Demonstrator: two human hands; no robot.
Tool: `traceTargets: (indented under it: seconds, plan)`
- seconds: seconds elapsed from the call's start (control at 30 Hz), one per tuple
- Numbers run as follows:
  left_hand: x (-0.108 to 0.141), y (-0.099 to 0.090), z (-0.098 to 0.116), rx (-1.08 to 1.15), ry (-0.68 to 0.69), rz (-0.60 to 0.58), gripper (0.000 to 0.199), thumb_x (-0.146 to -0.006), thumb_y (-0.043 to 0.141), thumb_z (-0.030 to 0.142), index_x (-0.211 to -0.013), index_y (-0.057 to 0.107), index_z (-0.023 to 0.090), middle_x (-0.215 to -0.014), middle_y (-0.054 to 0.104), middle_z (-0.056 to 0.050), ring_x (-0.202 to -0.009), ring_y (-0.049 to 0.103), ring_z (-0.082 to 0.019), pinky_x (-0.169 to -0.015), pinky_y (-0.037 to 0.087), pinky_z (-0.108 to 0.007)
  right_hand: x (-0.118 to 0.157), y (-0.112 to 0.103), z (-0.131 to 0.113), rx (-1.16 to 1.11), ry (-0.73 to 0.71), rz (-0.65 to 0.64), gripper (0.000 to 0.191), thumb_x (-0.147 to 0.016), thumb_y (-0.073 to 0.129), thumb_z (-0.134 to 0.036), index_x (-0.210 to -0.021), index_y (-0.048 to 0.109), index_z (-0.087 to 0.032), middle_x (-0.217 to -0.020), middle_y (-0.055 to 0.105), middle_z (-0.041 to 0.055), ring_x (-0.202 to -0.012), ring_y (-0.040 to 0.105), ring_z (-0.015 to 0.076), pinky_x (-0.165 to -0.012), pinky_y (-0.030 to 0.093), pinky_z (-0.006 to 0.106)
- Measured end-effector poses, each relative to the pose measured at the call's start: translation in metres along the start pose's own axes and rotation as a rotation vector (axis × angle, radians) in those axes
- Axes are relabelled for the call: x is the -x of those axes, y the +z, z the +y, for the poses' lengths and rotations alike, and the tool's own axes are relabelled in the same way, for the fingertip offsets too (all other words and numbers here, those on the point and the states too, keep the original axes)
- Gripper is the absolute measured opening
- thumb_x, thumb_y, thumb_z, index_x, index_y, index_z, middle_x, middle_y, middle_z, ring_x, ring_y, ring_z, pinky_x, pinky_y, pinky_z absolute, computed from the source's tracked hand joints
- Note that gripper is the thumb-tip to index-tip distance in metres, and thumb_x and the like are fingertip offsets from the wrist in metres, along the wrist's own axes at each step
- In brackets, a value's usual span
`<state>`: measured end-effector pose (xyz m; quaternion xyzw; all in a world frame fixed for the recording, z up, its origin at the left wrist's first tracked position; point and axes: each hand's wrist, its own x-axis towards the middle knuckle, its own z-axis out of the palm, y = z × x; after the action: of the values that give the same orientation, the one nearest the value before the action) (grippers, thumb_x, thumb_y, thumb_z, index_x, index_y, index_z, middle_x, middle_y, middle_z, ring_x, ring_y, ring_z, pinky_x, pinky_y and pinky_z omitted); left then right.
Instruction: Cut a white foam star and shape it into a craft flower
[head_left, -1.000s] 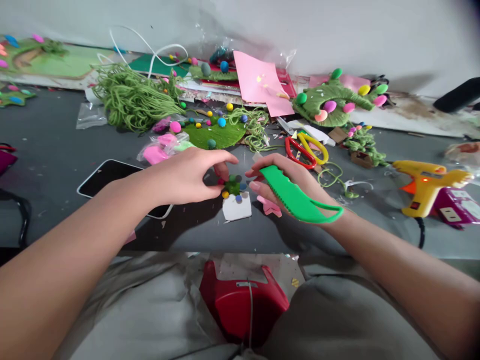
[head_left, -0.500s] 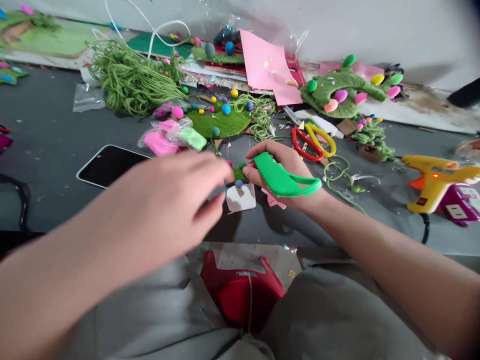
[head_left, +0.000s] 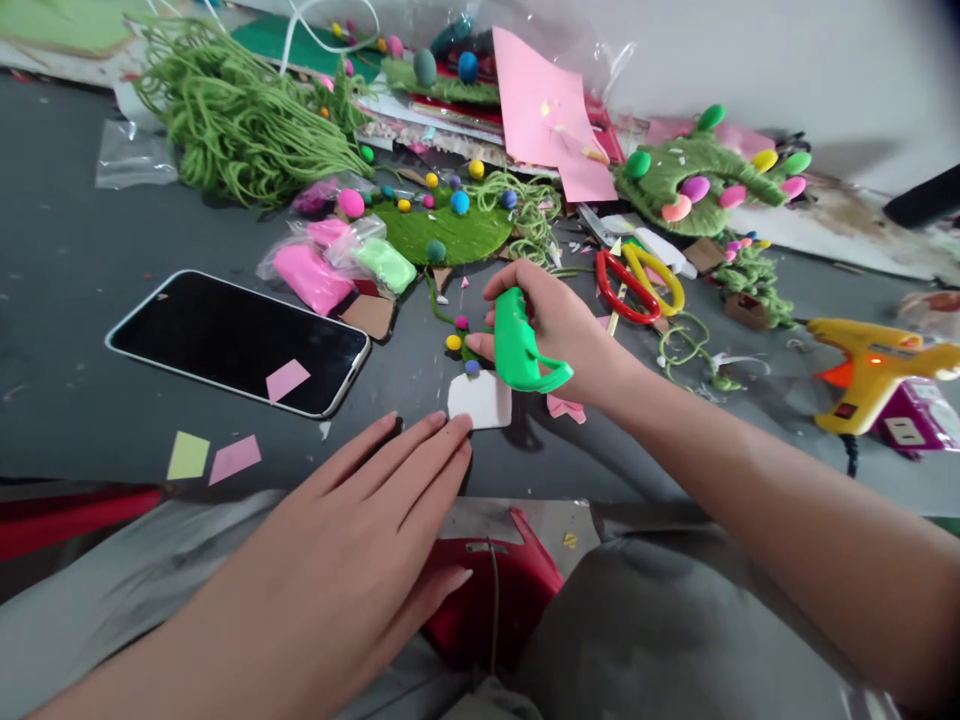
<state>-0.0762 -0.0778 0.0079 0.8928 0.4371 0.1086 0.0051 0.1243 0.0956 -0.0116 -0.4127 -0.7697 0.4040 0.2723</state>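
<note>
My left hand (head_left: 375, 510) is open, palm down with fingers stretched out at the table's front edge. Its fingertips touch the lower left edge of a small white piece (head_left: 480, 400). Just above that piece, my right hand (head_left: 551, 325) is closed around a bright green plastic tool (head_left: 517, 345) with a loop at its lower end. A thin green stem with small coloured balls (head_left: 454, 342) lies to the left of the right hand. A pink cut-out (head_left: 566, 408) sits below the right wrist.
A phone (head_left: 240, 340) lies at the left, with paper scraps near it. Behind are green yarn (head_left: 240, 120), a green felt piece (head_left: 442, 232) and pink clay (head_left: 311, 275). Red and yellow scissors (head_left: 628, 285) and a yellow glue gun (head_left: 862, 360) are at the right.
My left hand has moved down and flattened, uncovering the phone and paper scraps. The green tool has turned more upright in my right hand. The view has shifted slightly.
</note>
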Motion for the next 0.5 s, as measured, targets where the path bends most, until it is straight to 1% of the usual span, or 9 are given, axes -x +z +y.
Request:
traceTargets:
  seconds: [0.07, 0.13, 0.3, 0.4, 0.5]
  plan:
    - [0.003, 0.001, 0.000, 0.003, -0.004, 0.013, 0.053, -0.103, 0.051, 0.042, -0.144, 0.060, 0.010, -0.154, 0.060, -0.011, -0.135, 0.060, -0.031, -0.117, 0.037, -0.047, -0.003, -0.003, -0.002, 0.007, 0.000, -0.033, 0.038, -0.076, 0.088, -0.025, -0.100, 0.059, -0.023, -0.084, 0.067, 0.0003, -0.076, 0.064, 0.0166, -0.065, 0.050, 0.030]
    - [0.004, 0.002, -0.002, 0.005, -0.018, 0.008, 0.055, -0.103, 0.052, 0.043, -0.146, 0.058, 0.011, -0.156, 0.058, -0.010, -0.137, 0.058, -0.032, -0.118, 0.036, -0.048, -0.006, -0.006, 0.000, -0.027, -0.007, -0.050, 0.035, -0.076, 0.087, -0.025, -0.098, 0.060, -0.022, -0.081, 0.067, -0.0005, -0.071, 0.062, 0.0151, -0.064, 0.051, 0.030]
    - [-0.004, 0.004, -0.008, -0.008, -0.080, -0.028, 0.063, -0.098, 0.057, 0.051, -0.148, 0.058, 0.012, -0.160, 0.053, -0.013, -0.138, 0.058, -0.036, -0.116, 0.041, -0.054, -0.014, -0.016, 0.012, -0.176, -0.033, -0.082, 0.040, -0.075, 0.088, -0.034, -0.101, 0.062, -0.021, -0.079, 0.067, -0.0015, -0.068, 0.062, 0.0147, -0.063, 0.053, 0.031]
    - [-0.012, 0.005, -0.010, 0.004, -0.103, -0.038, 0.068, -0.097, 0.057, 0.056, -0.149, 0.057, 0.012, -0.160, 0.052, -0.015, -0.139, 0.058, -0.037, -0.115, 0.044, -0.057, -0.017, -0.021, 0.013, -0.193, -0.034, -0.082, 0.043, -0.072, 0.091, -0.035, -0.102, 0.063, -0.022, -0.082, 0.069, -0.0012, -0.069, 0.063, 0.0149, -0.064, 0.054, 0.031]
    - [-0.020, 0.005, -0.011, 0.020, -0.133, -0.070, 0.075, -0.094, 0.059, 0.061, -0.152, 0.054, 0.013, -0.162, 0.048, -0.017, -0.143, 0.055, -0.038, -0.116, 0.047, -0.057, -0.015, -0.020, 0.009, -0.191, -0.026, -0.093, 0.043, -0.073, 0.092, -0.034, -0.103, 0.064, -0.022, -0.086, 0.070, 0.0003, -0.072, 0.063, 0.0154, -0.066, 0.055, 0.031]
